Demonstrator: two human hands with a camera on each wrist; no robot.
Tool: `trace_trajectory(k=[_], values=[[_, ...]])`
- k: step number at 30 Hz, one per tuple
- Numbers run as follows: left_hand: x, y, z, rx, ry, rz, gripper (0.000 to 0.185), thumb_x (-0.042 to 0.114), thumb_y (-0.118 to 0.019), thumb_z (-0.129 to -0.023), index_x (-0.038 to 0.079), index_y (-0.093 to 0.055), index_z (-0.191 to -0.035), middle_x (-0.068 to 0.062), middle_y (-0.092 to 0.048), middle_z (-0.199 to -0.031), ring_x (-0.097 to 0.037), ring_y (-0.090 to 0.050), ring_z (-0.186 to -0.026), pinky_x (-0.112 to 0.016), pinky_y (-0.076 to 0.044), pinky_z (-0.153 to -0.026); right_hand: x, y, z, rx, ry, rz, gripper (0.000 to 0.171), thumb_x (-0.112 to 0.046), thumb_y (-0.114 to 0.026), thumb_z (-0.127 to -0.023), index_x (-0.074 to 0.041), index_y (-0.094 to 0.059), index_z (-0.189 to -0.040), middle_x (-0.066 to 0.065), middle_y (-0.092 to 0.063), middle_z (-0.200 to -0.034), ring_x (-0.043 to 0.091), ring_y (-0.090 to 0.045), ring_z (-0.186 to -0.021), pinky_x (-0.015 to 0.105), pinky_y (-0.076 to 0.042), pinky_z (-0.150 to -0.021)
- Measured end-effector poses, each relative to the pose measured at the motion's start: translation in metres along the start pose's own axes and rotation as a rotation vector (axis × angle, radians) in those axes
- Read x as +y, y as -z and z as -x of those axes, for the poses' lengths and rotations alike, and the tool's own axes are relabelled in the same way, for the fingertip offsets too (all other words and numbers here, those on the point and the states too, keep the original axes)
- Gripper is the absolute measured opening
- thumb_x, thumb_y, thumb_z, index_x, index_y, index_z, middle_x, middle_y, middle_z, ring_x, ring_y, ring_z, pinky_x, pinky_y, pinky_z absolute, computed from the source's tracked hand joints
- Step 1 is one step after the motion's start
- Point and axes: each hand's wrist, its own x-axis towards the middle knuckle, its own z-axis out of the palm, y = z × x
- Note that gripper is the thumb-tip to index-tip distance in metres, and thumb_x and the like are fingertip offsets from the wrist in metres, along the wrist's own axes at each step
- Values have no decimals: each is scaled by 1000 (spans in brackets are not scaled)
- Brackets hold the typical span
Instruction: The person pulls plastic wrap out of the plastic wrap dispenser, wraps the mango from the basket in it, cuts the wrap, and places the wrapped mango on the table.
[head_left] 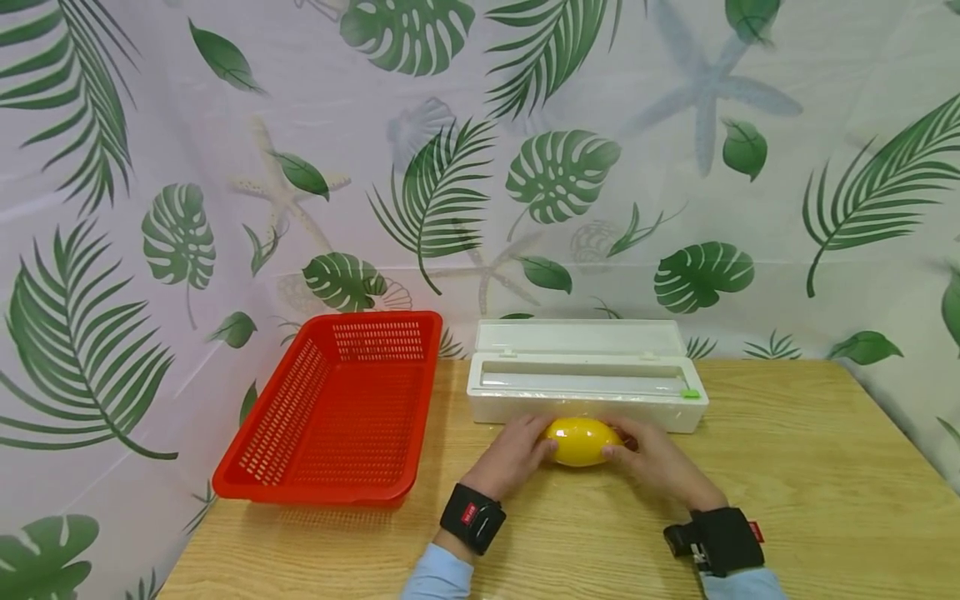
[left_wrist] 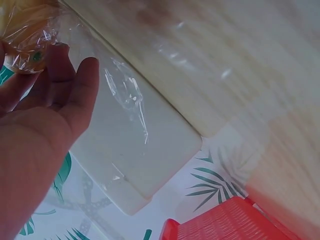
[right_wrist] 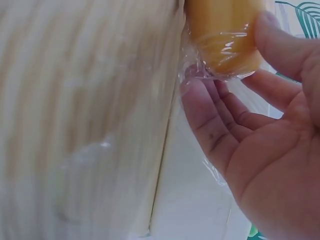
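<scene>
- Mango (head_left: 579, 441), yellow, smooth and oval, lay at lower centre of the head view, its long axis running left to right across the frame, one rounded end toward each hand.
- It sat on the wooden table (head_left: 810, 467), just in front of the white dispenser box (head_left: 592, 400), close against its front wall.
- Clear plastic film (right_wrist: 220, 55) clung around the fruit, glossy and crinkled; the right wrist view showed it bunched at the fruit's end.
- Left hand (head_left: 512, 457) cupped the fruit's left end, fingers curled onto the wrapped skin; in the left wrist view its fingers (left_wrist: 75, 85) sat against crumpled film in the upper left corner.
- Right hand (head_left: 651, 458) cupped the right end, thumb over the top and fingers (right_wrist: 210, 115) beneath, pinching the film against the fruit.
- The box was long, rectangular, matte white plastic, its lid tipped back, with a small green slider (head_left: 691, 393) at the right end of its slot.
- Red basket (head_left: 337, 408) stood left of the box, rectangular, slotted plastic mesh, apart from both hands.
- Black wrist straps showed on both arms, above light blue sleeves, at the bottom of the frame.
- Leaf-printed curtain (head_left: 480, 150) filled the upper half.
</scene>
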Motion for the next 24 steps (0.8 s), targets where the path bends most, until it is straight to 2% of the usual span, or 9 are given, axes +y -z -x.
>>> trace_trajectory(k=[4, 8, 11, 15, 20, 24], values=[[1, -1, -1, 21, 13, 48, 40, 21, -56, -102, 3, -51, -137, -12, -61, -125, -19, -56, -112, -34, -46, -101, 1, 0, 0, -7, -2, -3, 41, -16, -62, -97, 6, -58, -131, 18, -64, -123, 26, -58, -106, 49, -48, -93], [1, 1, -1, 21, 24, 117, 38, 20, -59, -100, 4, -50, -134, -10, -61, -118, -15, -56, -101, -29, -49, -93, 3, -1, -1, -9, -2, 12, 40, -16, -62, -98, 6, -58, -131, 15, -66, -118, 21, -57, -99, 41, -50, -88], [-1, 2, 0, -5, 18, 132, 46, 24, -68, -95, 8, -48, -134, -7, -59, -119, -13, -55, -102, -29, -48, -94, 4, -1, -1, -13, -3, 19, 39, -17, -61, -98, 6, -59, -130, 13, -66, -115, 19, -56, -96, 35, -50, -84], [-2, 2, 0, -17, 16, 134, 57, 24, -76, -88, 11, -47, -136, -4, -58, -124, -12, -54, -108, -31, -46, -100, 3, -2, -1, -6, 3, 17, 37, -16, -59, -99, 6, -59, -129, 15, -66, -117, 22, -59, -100, 37, -51, -87], [-1, 2, 0, -10, 20, 115, 51, 24, -72, -91, 9, -48, -134, -4, -58, -120, -13, -53, -105, -30, -46, -98, 1, -3, -1, 0, 8, 15, 36, -15, -55, -102, 9, -58, -128, 20, -66, -118, 28, -61, -106, 41, -51, -88], [-1, 1, -1, -14, 18, 120, 49, 29, -69, -92, 10, -49, -133, 0, -57, -115, -12, -52, -101, -27, -46, -94, 0, -2, 0, -6, -12, 16, 39, -18, -49, -105, 12, -57, -129, 19, -66, -116, 27, -61, -103, 41, -51, -86]])
